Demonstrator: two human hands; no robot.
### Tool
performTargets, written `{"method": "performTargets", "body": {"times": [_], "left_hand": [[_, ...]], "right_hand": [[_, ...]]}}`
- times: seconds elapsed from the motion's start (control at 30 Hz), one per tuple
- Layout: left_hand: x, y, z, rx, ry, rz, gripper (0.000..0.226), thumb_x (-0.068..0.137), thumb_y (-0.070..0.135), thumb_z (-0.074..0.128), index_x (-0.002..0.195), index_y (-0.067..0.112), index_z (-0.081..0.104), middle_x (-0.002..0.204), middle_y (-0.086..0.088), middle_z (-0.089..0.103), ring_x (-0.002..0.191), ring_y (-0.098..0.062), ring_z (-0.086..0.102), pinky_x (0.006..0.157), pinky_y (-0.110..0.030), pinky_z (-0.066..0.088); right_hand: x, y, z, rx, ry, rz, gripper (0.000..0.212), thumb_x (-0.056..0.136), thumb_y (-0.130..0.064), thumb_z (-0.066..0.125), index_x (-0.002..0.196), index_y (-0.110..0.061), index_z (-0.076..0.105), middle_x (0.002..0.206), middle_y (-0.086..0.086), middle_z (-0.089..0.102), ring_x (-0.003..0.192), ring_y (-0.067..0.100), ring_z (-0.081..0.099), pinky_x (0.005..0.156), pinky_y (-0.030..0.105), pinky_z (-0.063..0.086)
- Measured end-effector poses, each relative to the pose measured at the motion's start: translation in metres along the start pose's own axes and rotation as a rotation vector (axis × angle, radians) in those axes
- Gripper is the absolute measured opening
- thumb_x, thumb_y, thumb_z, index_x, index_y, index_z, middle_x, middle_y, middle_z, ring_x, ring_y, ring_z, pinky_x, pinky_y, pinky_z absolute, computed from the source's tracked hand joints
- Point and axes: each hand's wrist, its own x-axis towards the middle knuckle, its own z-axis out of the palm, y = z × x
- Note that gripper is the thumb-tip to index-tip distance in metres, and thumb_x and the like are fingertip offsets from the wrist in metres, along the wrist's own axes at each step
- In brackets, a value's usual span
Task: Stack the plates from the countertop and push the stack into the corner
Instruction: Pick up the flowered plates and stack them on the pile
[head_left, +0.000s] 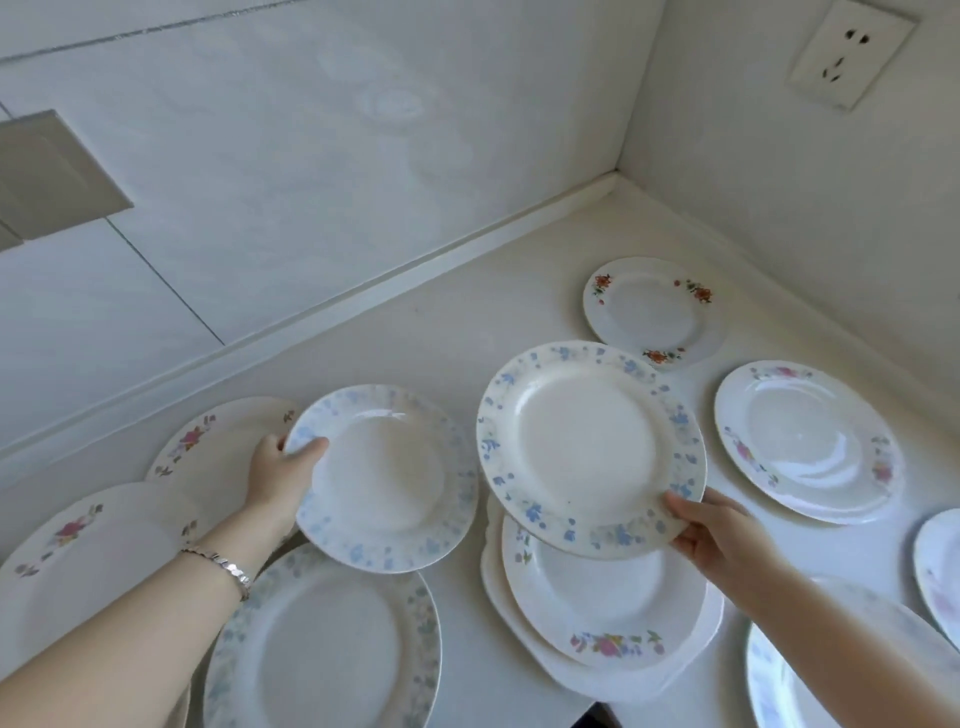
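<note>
Glazed ceramic throughout: stiff, brittle, slick-faced, moderately heavy by the look. Blue-rimmed plate (592, 447) pinched at its near edge by right hand (711, 530), thumb on top of the rim, fingers curled under. Whole dish cantilevered away from the grip, slightly tilted, clear of the countertop (441, 332). Directly below that plate, just left of the grip: small started stack, flower-sprig plate (597, 597) on white scalloped platter (524, 639).

Pale blue-flowered plate (384, 478) pinched at its left rim by left hand (283, 467), thumb over the lip, fingers hidden beneath. Dish reaching rightward from the grip; lifted or resting, not clear.

Likely handling: single-edge hold prone to slip on glaze. Better taken with fingers well under the rim, lowered flat, no drop. Chipping risk at rim-to-rim contact.

Corner (618, 179) far beyond both grips. Loose plates around: orange-flowered small plate (649, 312) beyond the right grip, pink-flowered plate (808, 441) to its right.
</note>
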Motion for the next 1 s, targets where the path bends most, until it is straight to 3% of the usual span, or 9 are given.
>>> {"method": "performTargets", "body": {"times": [0.1, 0.17, 0.2, 0.27, 0.5, 0.63, 0.73, 0.83, 1.0], "left_hand": [[-0.023, 0.004, -0.004, -0.141, 0.055, 0.013, 0.023, 0.084, 0.014, 0.064, 0.101, 0.000, 0.060, 0.093, -0.016, 0.060, 0.078, -0.025, 0.057, 0.064, -0.030, 0.045], [-0.034, 0.009, -0.008, -0.265, 0.081, -0.009, 0.008, 0.085, 0.014, 0.063, 0.086, 0.006, 0.061, 0.085, -0.012, 0.060, 0.070, -0.023, 0.057, 0.063, -0.029, 0.046], [-0.042, 0.011, -0.009, -0.320, 0.102, -0.025, 0.008, 0.085, 0.012, 0.063, 0.077, 0.011, 0.059, 0.078, -0.007, 0.058, 0.071, -0.023, 0.056, 0.066, -0.030, 0.047], [-0.052, 0.015, -0.010, -0.428, 0.166, -0.051, 0.014, 0.083, 0.010, 0.063, 0.072, 0.015, 0.056, 0.072, 0.003, 0.054, 0.083, -0.023, 0.056, 0.075, -0.034, 0.046], [-0.076, 0.033, -0.002, -0.649, 0.263, -0.062, 0.015, 0.080, 0.009, 0.063, 0.073, 0.020, 0.057, 0.072, 0.008, 0.057, 0.080, -0.020, 0.058, 0.077, -0.034, 0.049], [-0.086, 0.037, 0.003, -0.678, 0.251, -0.064, 0.022, 0.080, 0.008, 0.064, 0.065, 0.022, 0.055, 0.072, 0.006, 0.058, 0.080, -0.022, 0.059, 0.078, -0.036, 0.050], [-0.091, 0.038, 0.007, -0.676, 0.237, -0.067, 0.023, 0.081, 0.008, 0.064, 0.065, 0.021, 0.053, 0.070, 0.005, 0.056, 0.080, -0.022, 0.056, 0.074, -0.033, 0.048], [-0.094, 0.037, 0.012, -0.672, 0.223, -0.068, 0.025, 0.080, 0.008, 0.064, 0.063, 0.021, 0.051, 0.068, 0.005, 0.053, 0.078, -0.022, 0.052, 0.073, -0.032, 0.047], [-0.097, 0.039, 0.016, -0.670, 0.214, -0.074, 0.024, 0.081, 0.009, 0.063, 0.064, 0.022, 0.052, 0.069, 0.006, 0.055, 0.070, -0.017, 0.054, 0.067, -0.029, 0.049]], "right_hand": [[-0.033, 0.003, -0.042, -0.061, 0.038, -0.048, 0.047, 0.048, -0.011, 0.074, 0.093, -0.004, 0.063, 0.072, 0.006, 0.075, 0.062, 0.017, 0.072, 0.051, 0.023, 0.056], [-0.043, 0.012, -0.061, -0.100, 0.065, -0.048, 0.032, 0.063, -0.005, 0.069, 0.094, -0.004, 0.064, 0.073, 0.006, 0.075, 0.062, 0.018, 0.072, 0.051, 0.024, 0.057], [-0.047, 0.018, -0.070, -0.095, 0.084, -0.046, 0.021, 0.075, 0.002, 0.062, 0.095, -0.004, 0.064, 0.072, 0.006, 0.075, 0.061, 0.018, 0.072, 0.051, 0.024, 0.057], [-0.046, 0.035, -0.082, -0.106, 0.136, -0.023, 0.018, 0.084, 0.008, 0.053, 0.094, -0.003, 0.064, 0.069, 0.005, 0.075, 0.058, 0.018, 0.071, 0.050, 0.024, 0.057], [-0.030, 0.088, -0.082, -0.094, 0.220, 0.078, 0.016, 0.085, 0.009, 0.054, 0.087, -0.004, 0.063, 0.056, 0.001, 0.072, 0.048, 0.012, 0.068, 0.043, 0.022, 0.054], [-0.029, 0.097, -0.074, -0.120, 0.231, 0.060, 0.015, 0.086, 0.007, 0.053, 0.085, -0.005, 0.062, 0.060, 0.002, 0.072, 0.052, 0.015, 0.069, 0.044, 0.021, 0.055], [-0.032, 0.097, -0.068, -0.449, 0.305, -0.043, 0.005, 0.089, -0.001, 0.054, 0.089, -0.003, 0.059, 0.076, 0.010, 0.067, 0.065, 0.025, 0.065, 0.043, 0.019, 0.053], [-0.031, 0.100, -0.066, -0.884, 0.363, -0.091, 0.016, 0.089, -0.020, 0.055, 0.087, -0.004, 0.053, 0.068, 0.008, 0.063, 0.054, 0.019, 0.059, 0.044, 0.021, 0.042], [-0.028, 0.102, -0.056, -0.956, 0.402, -0.089, 0.025, 0.087, -0.027, 0.057, 0.099, -0.007, 0.052, 0.071, 0.004, 0.063, 0.058, 0.018, 0.059, 0.051, 0.025, 0.040]]}}
